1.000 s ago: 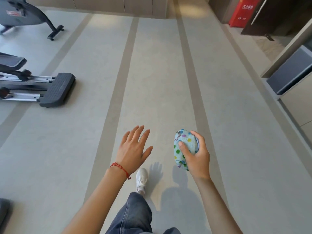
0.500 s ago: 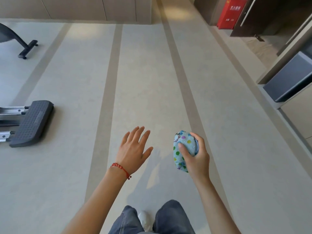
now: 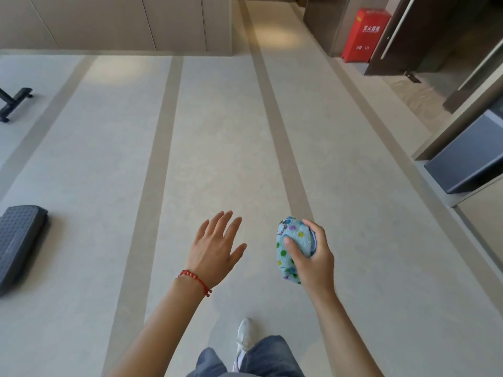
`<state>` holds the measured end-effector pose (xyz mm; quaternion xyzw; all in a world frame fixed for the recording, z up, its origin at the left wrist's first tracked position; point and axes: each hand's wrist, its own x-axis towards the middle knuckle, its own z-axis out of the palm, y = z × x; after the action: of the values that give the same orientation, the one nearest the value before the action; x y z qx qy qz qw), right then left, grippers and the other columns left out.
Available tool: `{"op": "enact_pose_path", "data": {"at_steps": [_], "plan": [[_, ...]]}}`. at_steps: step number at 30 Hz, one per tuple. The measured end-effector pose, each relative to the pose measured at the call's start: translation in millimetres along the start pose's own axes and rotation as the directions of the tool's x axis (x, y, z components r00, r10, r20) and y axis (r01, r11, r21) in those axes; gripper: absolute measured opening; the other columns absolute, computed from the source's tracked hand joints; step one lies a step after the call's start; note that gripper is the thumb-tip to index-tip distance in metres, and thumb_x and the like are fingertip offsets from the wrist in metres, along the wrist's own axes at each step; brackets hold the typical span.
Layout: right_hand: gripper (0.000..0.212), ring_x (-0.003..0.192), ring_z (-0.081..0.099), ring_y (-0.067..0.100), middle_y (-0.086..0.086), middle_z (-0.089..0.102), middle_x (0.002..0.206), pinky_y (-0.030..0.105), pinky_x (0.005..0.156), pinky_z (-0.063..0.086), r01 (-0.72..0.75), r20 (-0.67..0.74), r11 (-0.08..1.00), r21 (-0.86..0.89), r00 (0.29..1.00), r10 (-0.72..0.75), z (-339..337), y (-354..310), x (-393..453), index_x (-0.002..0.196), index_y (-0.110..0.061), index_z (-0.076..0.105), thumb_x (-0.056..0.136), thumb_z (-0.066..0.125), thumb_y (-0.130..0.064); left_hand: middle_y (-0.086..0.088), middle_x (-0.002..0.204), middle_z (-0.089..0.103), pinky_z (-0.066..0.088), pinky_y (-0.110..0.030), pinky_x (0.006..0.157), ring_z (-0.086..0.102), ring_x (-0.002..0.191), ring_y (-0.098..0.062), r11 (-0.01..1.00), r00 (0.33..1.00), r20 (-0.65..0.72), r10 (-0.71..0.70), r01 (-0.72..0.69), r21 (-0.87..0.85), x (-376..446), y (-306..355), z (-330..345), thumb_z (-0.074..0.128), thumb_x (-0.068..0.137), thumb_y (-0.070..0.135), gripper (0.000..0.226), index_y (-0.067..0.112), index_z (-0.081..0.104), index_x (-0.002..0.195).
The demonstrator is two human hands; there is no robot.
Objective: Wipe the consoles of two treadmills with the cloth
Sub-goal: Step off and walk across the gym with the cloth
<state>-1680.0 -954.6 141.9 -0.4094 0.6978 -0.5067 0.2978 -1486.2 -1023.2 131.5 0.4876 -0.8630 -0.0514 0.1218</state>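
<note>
Gripping one cloth (image 3: 292, 247), right hand (image 3: 313, 259).

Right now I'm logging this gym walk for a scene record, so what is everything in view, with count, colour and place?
cloth: one, light blue with coloured dots, bunched in the right hand
floor: one, pale grey with tan stripes, running ahead
textured pedal: one, dark grey, left edge
machine foot: one, black, upper left
red cabinet: one, red with white lettering, upper right by the wall
grey panel: one, dark grey, right edge
bracelet: one, red beads, left wrist
shoe: one, white, bottom centre
jeans: blue, bottom centre
left hand: fingers spread, holding nothing
right hand: grip round the cloth
</note>
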Motion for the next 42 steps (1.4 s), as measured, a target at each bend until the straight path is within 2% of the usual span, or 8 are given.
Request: {"op": "enact_pose_path", "data": {"at_steps": [3,11,18,21,26,32,39,42], "plan": [[0.038,0.093,0.061,-0.001,-0.016,0.062,0.104,0.012,0.071,0.051,0.003,-0.01,1.0,-0.011,1.0,-0.003,-6,-5,56,0.099,-0.047,0.048,0.079,0.072,-0.026,-0.013,0.124,0.059,0.047,-0.048,0.09,0.057,0.114,-0.032,1.0,1.0,0.003,0.02,-0.02,0.004,59,1,5,0.036,0.087,0.047,0.056,0.009,0.059,0.121],[0.04,0.098,0.062,0.01,-0.006,0.062,0.111,0.026,0.076,0.057,-0.047,-0.142,0.999,-0.004,0.989,0.046,-20,2,168,0.111,-0.034,0.05,0.078,0.072,-0.033,-0.014,0.123,0.06,0.049,-0.048,0.088,0.058,0.112,-0.033,0.987,0.987,0.04,0.157,-0.156,-0.021,201,11,33,0.036,0.086,0.047,0.057,0.009,0.06,0.121],[0.036,0.095,0.06,0.002,-0.02,0.058,0.104,0.014,0.07,0.054,-0.091,-0.322,0.996,0.018,0.942,0.092,-38,13,273,0.1,-0.046,0.047,0.074,0.07,-0.039,-0.014,0.122,0.06,0.049,-0.048,0.088,0.058,0.112,-0.032,0.933,0.933,0.058,0.356,-0.351,-0.08,347,34,64,0.036,0.086,0.046,0.056,0.008,0.061,0.12],[0.037,0.094,0.06,0.002,-0.018,0.058,0.104,0.011,0.068,0.053,-0.124,-0.404,0.99,0.062,0.904,0.139,-50,11,313,0.101,-0.045,0.047,0.079,0.072,-0.029,-0.013,0.122,0.061,0.05,-0.047,0.088,0.058,0.112,-0.032,0.889,0.889,0.062,0.454,-0.448,-0.096,410,49,71,0.036,0.086,0.046,0.056,0.008,0.061,0.12],[0.038,0.093,0.06,0.005,-0.015,0.058,0.105,0.019,0.072,0.055,-0.167,-0.578,0.979,0.113,0.791,0.202,-81,15,362,0.104,-0.041,0.047,0.08,0.071,-0.025,-0.014,0.124,0.059,0.051,-0.048,0.088,0.057,0.114,-0.032,0.781,0.779,0.073,0.623,-0.613,-0.124,499,93,86,0.036,0.087,0.046,0.056,0.008,0.06,0.121],[0.038,0.091,0.059,-0.001,-0.023,0.056,0.102,0.007,0.069,0.051,-0.213,-0.757,0.962,0.17,0.597,0.266,-128,32,370,0.103,-0.041,0.046,0.081,0.07,-0.021,-0.016,0.123,0.06,0.05,-0.05,0.088,0.058,0.113,-0.033,0.6,0.598,0.075,0.798,-0.774,-0.204,548,167,113,0.037,0.087,0.044,0.055,0.006,0.061,0.119],[0.039,0.091,0.057,0.003,-0.023,0.054,0.102,0.02,0.076,0.051,-0.27,-0.876,0.941,0.203,0.38,0.298,-184,60,359,0.111,-0.031,0.047,0.082,0.068,-0.015,-0.017,0.124,0.059,0.051,-0.05,0.086,0.058,0.113,-0.033,0.417,0.412,0.08,0.908,-0.863,-0.286,568,256,148,0.037,0.087,0.042,0.055,0.005,0.06,0.12],[0.039,0.091,0.056,-0.002,-0.025,0.053,0.102,0.016,0.073,0.05,-0.269,-0.893,0.935,0.231,0.323,0.314,-212,75,362,0.11,-0.033,0.047,0.082,0.068,-0.014,-0.018,0.124,0.059,0.052,-0.051,0.085,0.058,0.113,-0.034,0.371,0.364,0.082,0.928,-0.877,-0.304,577,294,163,0.036,0.088,0.043,0.055,0.005,0.06,0.12]]}}
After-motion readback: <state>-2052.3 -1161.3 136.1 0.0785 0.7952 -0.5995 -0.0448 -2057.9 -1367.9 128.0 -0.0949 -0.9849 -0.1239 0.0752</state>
